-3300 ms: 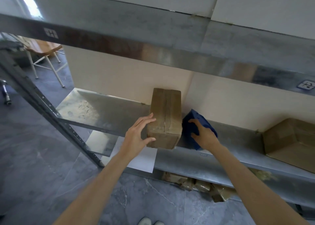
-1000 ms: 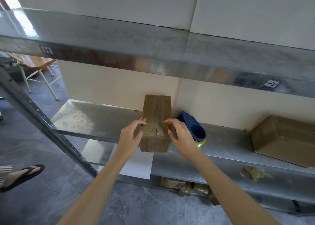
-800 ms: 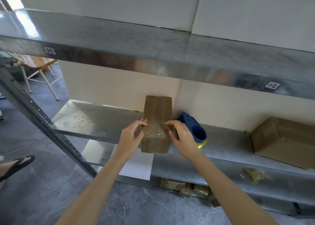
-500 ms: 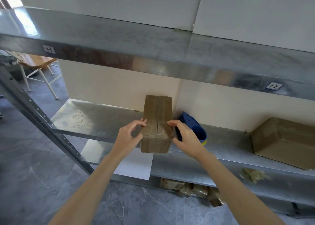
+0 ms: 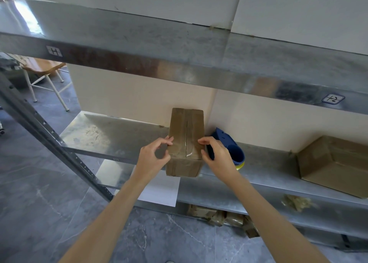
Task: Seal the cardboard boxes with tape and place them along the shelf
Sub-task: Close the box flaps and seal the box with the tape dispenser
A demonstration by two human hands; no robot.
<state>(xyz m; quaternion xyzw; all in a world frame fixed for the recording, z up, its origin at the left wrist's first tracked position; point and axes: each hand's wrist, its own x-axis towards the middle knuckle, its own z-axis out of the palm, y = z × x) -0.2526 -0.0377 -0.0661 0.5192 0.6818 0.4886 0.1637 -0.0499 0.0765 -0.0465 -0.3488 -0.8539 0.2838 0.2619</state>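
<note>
The small brown cardboard box (image 5: 186,127) is standing on the middle grey metal shelf (image 5: 111,135), close to its front edge, with its far end near the wall. A strip of clear glossy tape (image 5: 187,145) is running along its centre seam. The left hand (image 5: 151,159) and the right hand (image 5: 219,159) are apart, one on each side of the box. Each is pinching a top edge with curled fingers above and the thumb against the side. This looks like the end of the sealing step, with the tape being pressed flat. Next the box probably needs sliding into line along the shelf, which calls for a firm two-sided grip and care around the blue and yellow plastic tape dispenser (image 5: 233,149) lying just beside it on the right. A larger brown cardboard box (image 5: 334,163) is sitting well apart to the right on the same shelf. Nothing is printed on either box. A small square sticker (image 5: 54,51) on the upper steel shelf's lip (image 5: 139,67) is showing an H-like mark. A blue-bordered label (image 5: 333,98) farther right seems to read "1-2", though that is uncertain. A white paper sheet (image 5: 161,191) hanging below the shelf shows no writing.
</note>
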